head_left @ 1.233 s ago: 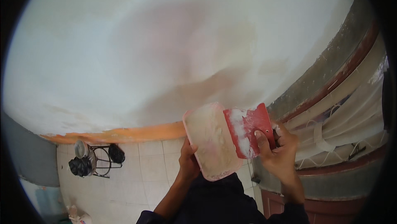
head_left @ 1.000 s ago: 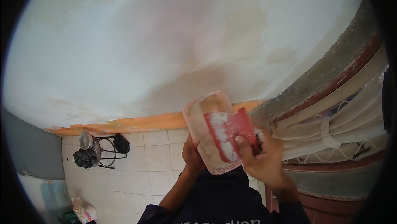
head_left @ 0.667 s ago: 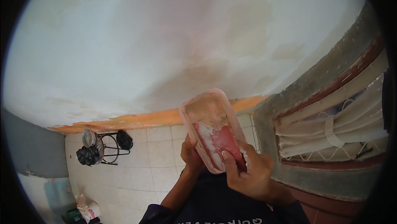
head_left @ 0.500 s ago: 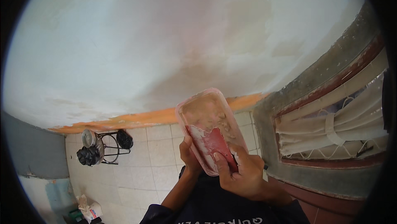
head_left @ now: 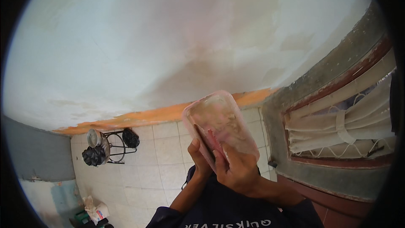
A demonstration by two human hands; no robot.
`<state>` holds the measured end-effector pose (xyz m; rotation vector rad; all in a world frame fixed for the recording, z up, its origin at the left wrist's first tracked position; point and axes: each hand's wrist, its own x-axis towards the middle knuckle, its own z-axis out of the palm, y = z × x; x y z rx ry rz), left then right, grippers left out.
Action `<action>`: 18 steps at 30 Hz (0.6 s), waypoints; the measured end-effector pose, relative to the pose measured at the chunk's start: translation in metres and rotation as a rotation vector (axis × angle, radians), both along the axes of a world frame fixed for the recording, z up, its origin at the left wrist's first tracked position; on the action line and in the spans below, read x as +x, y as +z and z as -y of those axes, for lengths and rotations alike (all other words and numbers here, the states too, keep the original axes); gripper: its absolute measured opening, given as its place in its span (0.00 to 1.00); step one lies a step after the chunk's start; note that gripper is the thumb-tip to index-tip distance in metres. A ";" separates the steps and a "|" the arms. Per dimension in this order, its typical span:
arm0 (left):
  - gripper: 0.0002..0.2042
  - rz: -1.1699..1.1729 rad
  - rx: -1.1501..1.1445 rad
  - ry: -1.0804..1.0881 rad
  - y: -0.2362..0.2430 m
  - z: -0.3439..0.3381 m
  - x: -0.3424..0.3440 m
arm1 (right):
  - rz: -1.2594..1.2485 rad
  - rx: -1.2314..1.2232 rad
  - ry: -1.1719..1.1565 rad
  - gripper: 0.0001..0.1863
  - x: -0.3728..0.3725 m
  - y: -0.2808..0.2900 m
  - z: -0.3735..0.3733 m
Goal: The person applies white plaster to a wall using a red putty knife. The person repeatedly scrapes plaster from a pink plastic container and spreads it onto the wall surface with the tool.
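In front of my body, my left hand (head_left: pixel 200 159) grips the near left side of a pink rectangular plastic tray (head_left: pixel 244 120), its thumb over the rim. Light brown putty (head_left: pixel 215 112) is spread inside, thicker and lumpy toward the right. My right hand (head_left: pixel 239 172) pinches a red putty spreader (head_left: pixel 216 141) between thumb and fingers, tilted steeply over the tray's near left part. Part of the spreader is hidden by my right hand.
Ahead rises a white wall (head_left: pixel 139 51) with patchy filler and an orange strip (head_left: pixel 139 119) along its foot. A black metal stool (head_left: pixel 116 146) stands on the tiled floor at left, with black plastic bags (head_left: pixel 93 155) and a round container (head_left: pixel 93 137). A curtained window (head_left: pixel 320 131) lies right.
My right hand has turned the spreader from lying broad face up to standing nearly on edge. The tray has shifted slightly right, as has most of the view.
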<state>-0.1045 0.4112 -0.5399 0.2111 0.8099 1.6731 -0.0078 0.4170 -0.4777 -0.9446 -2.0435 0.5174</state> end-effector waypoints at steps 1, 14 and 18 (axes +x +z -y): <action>0.41 0.030 0.019 -0.004 -0.004 -0.002 0.002 | 0.012 0.028 -0.028 0.12 0.005 0.000 -0.002; 0.36 0.104 0.093 0.012 -0.037 -0.027 0.017 | -0.054 -0.014 -0.225 0.13 0.060 0.009 -0.036; 0.35 -0.055 0.029 -0.034 -0.042 -0.020 0.008 | -0.130 -0.041 -0.260 0.11 0.054 -0.007 -0.033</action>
